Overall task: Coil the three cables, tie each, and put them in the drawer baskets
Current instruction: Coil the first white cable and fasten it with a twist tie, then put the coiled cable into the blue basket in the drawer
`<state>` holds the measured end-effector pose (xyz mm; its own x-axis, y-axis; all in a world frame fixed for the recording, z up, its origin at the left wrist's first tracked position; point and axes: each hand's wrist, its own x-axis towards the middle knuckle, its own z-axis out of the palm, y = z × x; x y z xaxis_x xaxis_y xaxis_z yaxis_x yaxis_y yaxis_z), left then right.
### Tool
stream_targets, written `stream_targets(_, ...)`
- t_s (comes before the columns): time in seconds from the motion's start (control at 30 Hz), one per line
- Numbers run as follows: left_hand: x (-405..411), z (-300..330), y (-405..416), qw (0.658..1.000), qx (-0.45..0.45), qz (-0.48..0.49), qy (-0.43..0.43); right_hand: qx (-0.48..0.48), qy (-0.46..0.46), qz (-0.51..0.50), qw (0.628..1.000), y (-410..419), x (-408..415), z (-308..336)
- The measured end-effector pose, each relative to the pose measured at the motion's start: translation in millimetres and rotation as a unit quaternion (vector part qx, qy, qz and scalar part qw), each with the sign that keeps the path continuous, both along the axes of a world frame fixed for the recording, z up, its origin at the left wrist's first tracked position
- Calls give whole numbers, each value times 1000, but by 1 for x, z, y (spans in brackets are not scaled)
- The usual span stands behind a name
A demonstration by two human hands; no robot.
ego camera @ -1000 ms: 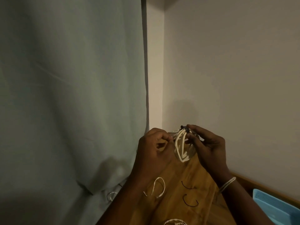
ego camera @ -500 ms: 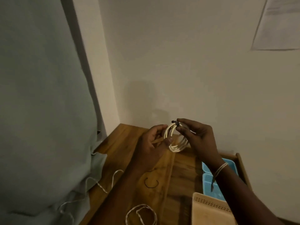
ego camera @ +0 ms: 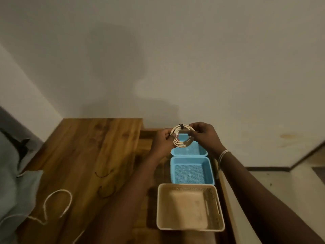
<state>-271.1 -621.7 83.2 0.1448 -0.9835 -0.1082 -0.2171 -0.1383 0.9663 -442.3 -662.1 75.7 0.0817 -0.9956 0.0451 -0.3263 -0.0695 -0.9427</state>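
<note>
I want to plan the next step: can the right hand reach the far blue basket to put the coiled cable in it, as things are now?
Probably yes. The right hand and left hand hold the coiled cable right over the far blue basket, which is open on top with nothing between them.

Your varnished brown wooden tabletop point(ego camera: 91, 155) shines glossy; the square blue perforated plastic basket point(ego camera: 210, 166) and cream plastic basket point(ego camera: 161, 208) look matt.

A plain wall point(ego camera: 175, 59), dimly lit and crossed by a shadow, is seen beyond the hands, a wooden tabletop point(ego camera: 91, 155) left of them, grey cloth point(ego camera: 12, 191) farther left, pale floor point(ego camera: 302, 182) right.
</note>
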Motion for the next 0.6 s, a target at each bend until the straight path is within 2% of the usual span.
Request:
stream_targets(0.13,-38,-81,-42,992,122,1,36,65,165,3,984,-33,-41,-65)
stream_targets(0.3,-75,-183,-54,969,247,-21,0,157,317,14,935,-41,-63,-146)
stream_targets(0.43,-92,-223,-56,963,258,14,-82,163,386,51,907,-43,-61,-183)
stream_targets(0.6,-94,-252,-65,958,262,53,-99,155,418,91,890,-47,-50,-211)
